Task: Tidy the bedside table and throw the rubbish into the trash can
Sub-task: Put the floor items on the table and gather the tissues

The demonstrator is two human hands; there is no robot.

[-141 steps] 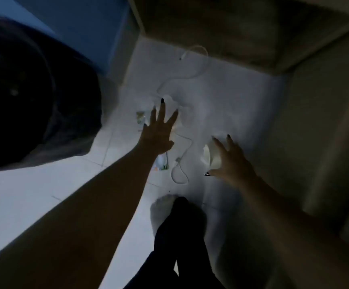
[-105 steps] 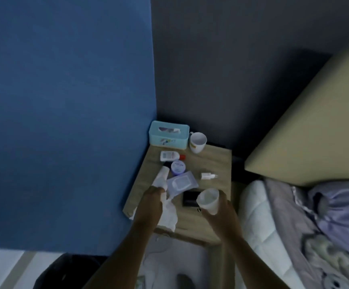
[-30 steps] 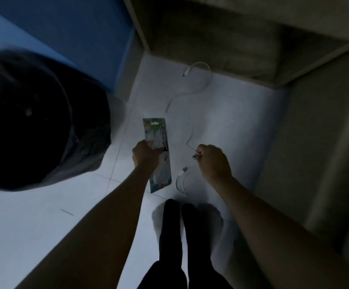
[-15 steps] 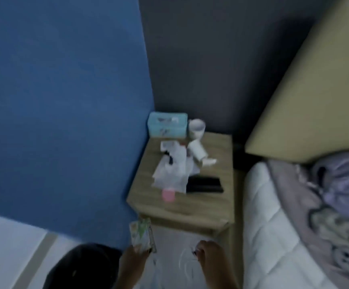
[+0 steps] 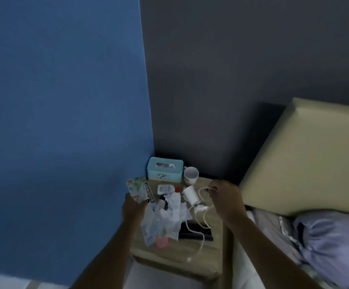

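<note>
My left hand (image 5: 133, 207) holds a flat green-and-white packet (image 5: 139, 190) above the left edge of the wooden bedside table (image 5: 209, 258). My right hand (image 5: 226, 200) grips a white charging cable (image 5: 201, 224), which loops down across the table to a plug near its front. Crumpled white tissues and wrappers (image 5: 167, 215) lie in the table's middle. A paper cup (image 5: 189, 194) lies tipped on its side beside a white charger (image 5: 200, 208). A dark flat object (image 5: 196, 233) and a small pink item (image 5: 161, 242) lie near the front.
A teal tissue box (image 5: 165, 168), a white mug (image 5: 190, 175) and a small white bottle with a red cap (image 5: 166, 189) stand at the back of the table. Blue wall on the left, grey wall behind. The bed with beige headboard (image 5: 307, 163) and lilac pillow (image 5: 334, 240) lies right.
I have looked up from the floor to the table. Both hands have risen from floor level to above the table, carrying the packet and the cable, which now drapes over the tabletop.
</note>
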